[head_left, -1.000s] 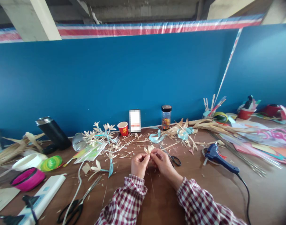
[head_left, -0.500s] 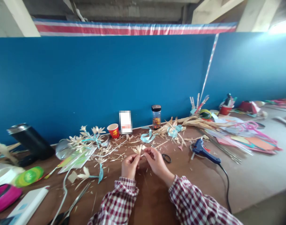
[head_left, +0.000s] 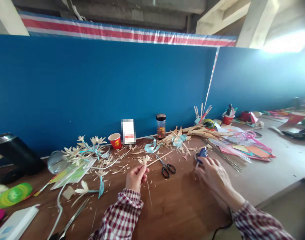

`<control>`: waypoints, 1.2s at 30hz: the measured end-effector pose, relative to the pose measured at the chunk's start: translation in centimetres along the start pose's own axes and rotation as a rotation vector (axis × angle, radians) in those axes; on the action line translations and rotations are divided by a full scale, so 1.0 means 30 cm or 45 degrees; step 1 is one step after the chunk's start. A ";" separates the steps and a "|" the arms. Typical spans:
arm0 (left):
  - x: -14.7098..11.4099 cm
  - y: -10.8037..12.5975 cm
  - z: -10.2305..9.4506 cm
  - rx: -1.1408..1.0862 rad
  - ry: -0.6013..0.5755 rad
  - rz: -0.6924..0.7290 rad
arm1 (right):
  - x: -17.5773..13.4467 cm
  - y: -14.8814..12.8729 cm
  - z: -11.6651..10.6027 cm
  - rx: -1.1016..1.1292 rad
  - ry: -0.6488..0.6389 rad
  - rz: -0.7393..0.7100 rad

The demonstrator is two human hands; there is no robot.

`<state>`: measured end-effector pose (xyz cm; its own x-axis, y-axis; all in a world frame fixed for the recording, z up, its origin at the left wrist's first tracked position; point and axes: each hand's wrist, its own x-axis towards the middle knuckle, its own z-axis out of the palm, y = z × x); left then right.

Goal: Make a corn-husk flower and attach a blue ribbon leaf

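brown tabletop [head_left: 172, 203]: right hand [head_left: 216, 171] at glue gun [head_left: 203, 152], left hand [head_left: 136, 176] on husk flower [head_left: 144, 160].
clock directions are taken from the left hand. the right hand, at 3 o'clock, lies over the glue gun's handle; blur hides whether its fingers have closed, so its grip cannot be told. black-handled scissors [head_left: 166, 166] lie between the hands, also at 3 o'clock. the left thumb and fingers are clamped on the base of the husk flower, at 1 o'clock, petals upward. for sound handling: grasp the gun by its handle only, leave the cord [head_left: 221, 227] slack, pass clear of the scissors, and pinch the flower low to avoid crushing petals.
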<state>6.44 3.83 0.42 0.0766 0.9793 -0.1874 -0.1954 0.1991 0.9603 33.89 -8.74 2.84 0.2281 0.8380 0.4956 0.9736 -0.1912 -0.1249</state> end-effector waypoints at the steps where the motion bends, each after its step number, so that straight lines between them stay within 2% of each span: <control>1: 0.000 -0.003 0.000 0.018 0.001 -0.006 | 0.002 0.046 0.001 -0.123 -0.030 0.054; 4: 0.000 -0.006 -0.004 0.030 0.006 -0.013 | 0.000 0.135 0.015 -0.276 -0.139 0.133; 8: 0.004 -0.006 -0.009 0.060 0.015 -0.012 | -0.012 0.178 0.043 -0.258 -0.193 0.129; 11: 0.010 -0.009 -0.011 0.036 0.028 0.006 | -0.013 0.201 0.060 -0.209 -0.158 0.080; 15: 0.012 -0.013 -0.009 -0.019 0.052 0.031 | -0.004 0.221 0.054 -0.118 -0.025 0.069; 19: 0.005 -0.007 -0.010 0.036 0.082 0.128 | 0.016 0.218 0.021 0.088 0.183 0.113; 22: 0.000 -0.002 -0.009 0.064 0.068 0.193 | 0.033 0.220 0.018 0.278 0.292 0.218; 26: -0.002 0.001 -0.008 0.073 0.065 0.200 | 0.043 0.234 0.041 0.679 0.206 0.419; 28: -0.001 0.002 -0.008 0.077 0.070 0.187 | 0.041 0.234 0.040 0.724 0.223 0.405; 30: 0.000 0.004 -0.010 0.086 0.071 0.180 | 0.037 0.224 0.026 0.661 0.347 0.334; 32: 0.000 0.006 -0.010 0.095 0.063 0.171 | 0.034 0.204 0.004 0.671 0.457 0.345; 34: -0.001 0.008 -0.009 0.098 0.054 0.145 | 0.033 0.176 -0.019 0.907 0.497 0.517; 36: -0.002 0.008 -0.007 0.088 0.062 0.117 | 0.032 0.140 -0.041 1.293 0.467 0.771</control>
<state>6.18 3.81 0.62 0.0135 0.9943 -0.1062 -0.1313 0.1071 0.9855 38.21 -9.36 3.85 0.7873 0.5290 0.3167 0.2989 0.1217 -0.9465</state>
